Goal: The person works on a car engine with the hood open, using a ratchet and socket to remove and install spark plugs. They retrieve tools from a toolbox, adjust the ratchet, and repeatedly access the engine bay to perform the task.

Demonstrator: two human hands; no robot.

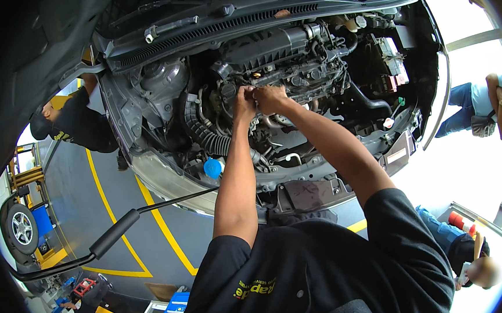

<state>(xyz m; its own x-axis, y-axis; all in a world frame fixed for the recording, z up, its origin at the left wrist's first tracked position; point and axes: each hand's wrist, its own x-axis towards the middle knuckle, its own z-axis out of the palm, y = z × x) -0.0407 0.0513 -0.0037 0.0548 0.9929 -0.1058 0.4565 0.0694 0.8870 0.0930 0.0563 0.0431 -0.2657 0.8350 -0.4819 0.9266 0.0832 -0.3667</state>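
Observation:
Both of my arms reach over the front of an open car engine bay. My left hand (245,103) is closed at the front left of the engine (309,74), fingers bent together. Right beside it, almost touching, my right hand (271,99) is curled with its back toward me. Whatever the fingers grip is hidden behind them and too small to make out. Just left of my hands sits a round black cap (228,90). A black ribbed air hose (203,133) curves down left of my left forearm, and a yellow dipstick handle (256,74) shows behind the hands.
A blue reservoir cap (212,168) stands beside my left forearm. A black rod with a thick sleeve (115,234) crosses at left. The battery (392,59) is at the right. A person (74,119) leans in at left; others (480,105) stand at right.

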